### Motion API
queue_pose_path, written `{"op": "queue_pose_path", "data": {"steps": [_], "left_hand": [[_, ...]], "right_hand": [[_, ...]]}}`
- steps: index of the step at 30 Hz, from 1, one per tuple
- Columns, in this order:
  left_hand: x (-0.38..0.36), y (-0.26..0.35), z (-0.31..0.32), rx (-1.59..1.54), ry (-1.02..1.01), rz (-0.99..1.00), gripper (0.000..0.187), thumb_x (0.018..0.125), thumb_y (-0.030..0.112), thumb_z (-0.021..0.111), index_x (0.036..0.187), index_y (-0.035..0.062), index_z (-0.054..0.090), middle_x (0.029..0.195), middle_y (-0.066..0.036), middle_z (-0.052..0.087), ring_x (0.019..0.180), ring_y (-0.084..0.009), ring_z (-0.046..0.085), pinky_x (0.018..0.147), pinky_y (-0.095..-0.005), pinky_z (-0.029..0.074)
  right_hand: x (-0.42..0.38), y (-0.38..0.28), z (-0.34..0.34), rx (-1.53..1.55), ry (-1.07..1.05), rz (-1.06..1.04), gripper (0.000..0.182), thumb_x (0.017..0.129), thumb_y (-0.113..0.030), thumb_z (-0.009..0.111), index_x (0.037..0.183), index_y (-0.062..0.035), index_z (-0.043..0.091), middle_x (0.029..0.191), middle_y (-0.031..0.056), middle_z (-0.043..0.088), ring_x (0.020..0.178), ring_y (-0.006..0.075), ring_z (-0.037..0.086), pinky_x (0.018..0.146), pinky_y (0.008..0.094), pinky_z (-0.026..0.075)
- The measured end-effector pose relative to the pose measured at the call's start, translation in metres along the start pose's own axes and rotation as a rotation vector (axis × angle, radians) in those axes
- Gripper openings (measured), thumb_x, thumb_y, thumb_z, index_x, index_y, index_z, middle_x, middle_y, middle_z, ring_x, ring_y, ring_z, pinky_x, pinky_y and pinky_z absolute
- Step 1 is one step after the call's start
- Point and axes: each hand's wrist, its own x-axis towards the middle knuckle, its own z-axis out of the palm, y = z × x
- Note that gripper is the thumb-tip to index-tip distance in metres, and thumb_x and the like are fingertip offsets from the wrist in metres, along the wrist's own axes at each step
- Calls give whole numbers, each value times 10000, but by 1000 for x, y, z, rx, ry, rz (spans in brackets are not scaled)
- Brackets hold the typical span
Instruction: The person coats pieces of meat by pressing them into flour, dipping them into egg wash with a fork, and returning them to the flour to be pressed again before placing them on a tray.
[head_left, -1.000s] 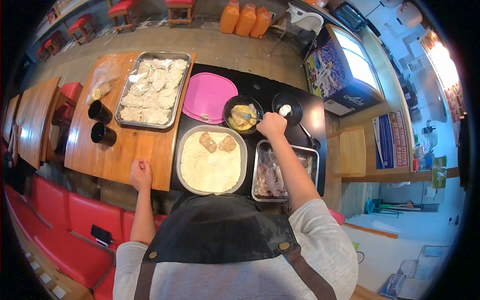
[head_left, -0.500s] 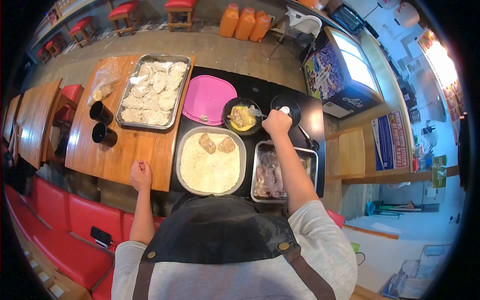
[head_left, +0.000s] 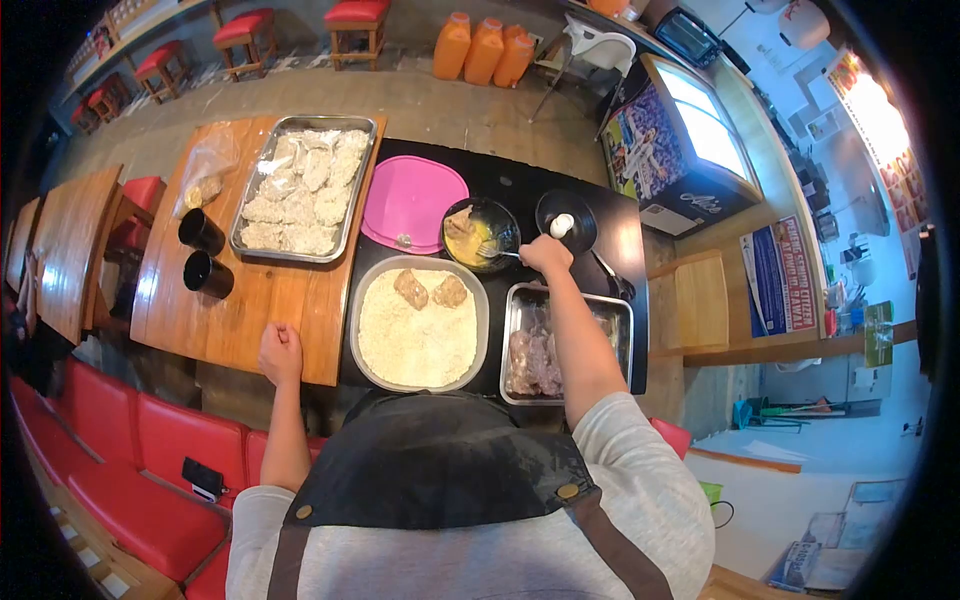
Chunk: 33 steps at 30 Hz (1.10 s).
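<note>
My right hand [head_left: 547, 255] is closed on the handle of a fork [head_left: 490, 249], whose tines are in the yellow egg of a black bowl [head_left: 508, 222]. A piece of meat [head_left: 459, 221] lies at the left inside that bowl. My left hand [head_left: 281, 350] is curled near the wooden table's front edge; whether it holds something is hidden. A grey tub of pale flour [head_left: 418, 340] holds two coated pieces [head_left: 450, 292]. Under my right forearm stands a metal tray [head_left: 625, 350] with raw meat [head_left: 533, 358]. White eggs [head_left: 562, 225] sit on a black plate [head_left: 580, 207].
A metal tray [head_left: 237, 240] of coated pieces stands on the wooden table [head_left: 265, 300], with two black cups [head_left: 208, 274] and a plastic bag [head_left: 210, 165] to its left. A pink lid [head_left: 415, 200] lies behind the tub. Tongs [head_left: 612, 275] lie at the right.
My right hand has shifted slightly down and left with the fork. In the bowl, the meat now lies farther up and left, away from the fork. The view has shifted slightly.
</note>
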Motion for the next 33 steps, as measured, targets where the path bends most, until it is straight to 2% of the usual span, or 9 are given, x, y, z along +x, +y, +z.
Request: {"op": "queue_pose_path", "data": {"steps": [5, 8, 9, 12, 15, 21, 24, 31, 33], "left_hand": [[-2, -12, 9, -36, 25, -9, 128, 786, 210, 613, 787, 91, 568, 642, -51, 543, 590, -244, 550, 547, -368, 436], [-2, -8, 7, -2, 24, 8, 127, 787, 208, 614, 786, 90, 568, 641, -50, 542, 591, -245, 552, 545, -369, 435], [-1, -5, 6, -6, 22, 14, 127, 787, 208, 614, 786, 90, 568, 641, -50, 542, 591, -245, 552, 545, -369, 435], [1, -5, 2, 23, -34, -35, 128, 787, 206, 614, 786, 88, 567, 651, -50, 543, 603, -244, 555, 546, -371, 434], [-2, -6, 5, 50, -14, -31, 130, 786, 207, 614, 785, 87, 565, 657, -51, 541, 607, -244, 555, 547, -373, 434], [-1, -11, 7, 18, 22, 11, 136, 791, 218, 607, 802, 90, 565, 660, -49, 540, 607, -243, 553, 549, -377, 435], [-2, -9, 5, 39, 4, 10, 130, 790, 214, 607, 806, 93, 563, 661, -47, 539, 607, -242, 552, 549, -375, 436], [-2, -9, 7, 32, 18, 35, 121, 794, 209, 604, 796, 96, 562, 653, -46, 534, 601, -239, 551, 541, -366, 436], [-2, -9, 7, 33, 30, 46, 123, 795, 208, 604, 793, 93, 561, 650, -47, 534, 597, -239, 551, 538, -366, 435]], "right_hand": [[-20, 12, -8, 21, 247, 38, 293, 608, -275, 577, 798, -93, 706, 871, 153, 667, 853, 319, 636, 776, 398, 487], [-27, 11, -13, -174, 354, -82, 292, 627, -274, 596, 794, -58, 699, 842, 161, 667, 818, 315, 644, 705, 383, 509], [-19, 14, -9, -172, 357, -75, 292, 627, -274, 596, 794, -58, 699, 842, 161, 667, 818, 315, 644, 705, 383, 509], [-1, 21, 5, -15, 189, -67, 243, 583, -269, 597, 772, -187, 725, 825, 85, 679, 805, 276, 645, 735, 360, 497], [0, 24, 21, 69, 98, -99, 268, 627, -279, 542, 776, -134, 712, 847, 133, 670, 833, 308, 638, 732, 379, 495], [-4, 34, 35, 250, 101, -64, 221, 615, -284, 599, 767, -183, 724, 815, 116, 673, 788, 298, 640, 721, 378, 497], [-16, 38, 24, 226, 343, -143, 177, 644, -286, 599, 743, -207, 723, 749, 102, 666, 731, 301, 638, 688, 385, 502], [-36, 42, -7, 299, 621, -184, 202, 678, -336, 640, 740, -158, 710, 681, 132, 635, 673, 321, 623, 624, 400, 486], [-36, 43, -11, 309, 628, -182, 204, 680, -339, 650, 736, -151, 709, 668, 121, 634, 666, 312, 622, 616, 392, 482]]}}
